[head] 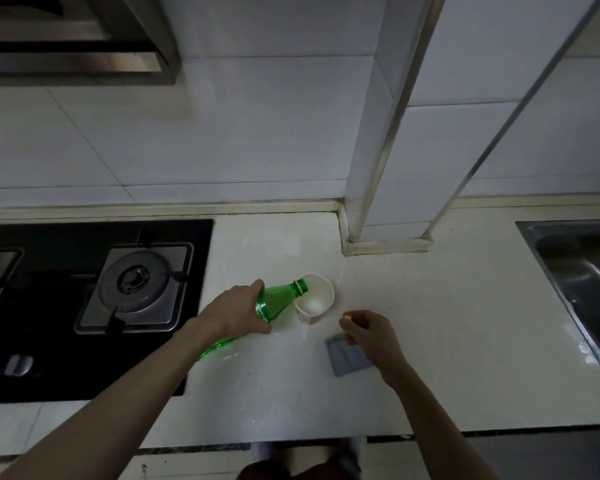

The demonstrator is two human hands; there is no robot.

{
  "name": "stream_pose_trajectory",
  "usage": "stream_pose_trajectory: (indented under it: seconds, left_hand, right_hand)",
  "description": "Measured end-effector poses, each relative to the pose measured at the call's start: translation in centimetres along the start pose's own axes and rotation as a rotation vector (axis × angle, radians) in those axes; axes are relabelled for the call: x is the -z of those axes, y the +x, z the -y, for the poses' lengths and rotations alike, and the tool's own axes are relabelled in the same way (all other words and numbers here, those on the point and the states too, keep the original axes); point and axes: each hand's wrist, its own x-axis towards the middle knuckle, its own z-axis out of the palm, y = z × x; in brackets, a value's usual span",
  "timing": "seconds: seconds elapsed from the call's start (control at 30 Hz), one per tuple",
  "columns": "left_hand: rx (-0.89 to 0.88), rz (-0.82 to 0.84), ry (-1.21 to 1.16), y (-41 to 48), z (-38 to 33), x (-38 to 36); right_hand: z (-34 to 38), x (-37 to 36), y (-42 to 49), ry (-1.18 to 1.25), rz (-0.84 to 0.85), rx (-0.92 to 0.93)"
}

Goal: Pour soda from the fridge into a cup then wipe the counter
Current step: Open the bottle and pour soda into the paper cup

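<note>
- left hand (238,311) grip closed on green bottle (277,301), tilted, mouth over cup (315,299)
- right hand (367,329) just right of cup, grip pinching yellow cap (347,318)
- grey cloth (343,356) on counter (447,341) near cup

The scene is dim and greyish, with soft, weak shadows. The pale bench (274,375) shows a faint sheen between the hands (238,311). Wide-angle distortion bends straight lines toward the frame edges. Detail is soft and slightly smeared, darkest left of the hands.
</note>
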Motion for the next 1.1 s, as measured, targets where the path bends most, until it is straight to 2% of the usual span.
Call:
stream_pose_trajectory:
  seconds: [0.5, 1.1]
  left_hand:
    - [0.021, 0.017, 0.097, 0.26, 0.41, -0.21]
    - [0.027, -0.037, 0.215, 0.02, -0.45, -0.02]
  right_hand:
    - [0.36, -0.06, 0.54, -0.048, 0.033, 0.055]
    - [-0.56, -0.33, 0.57, -0.041, 0.015, 0.006]
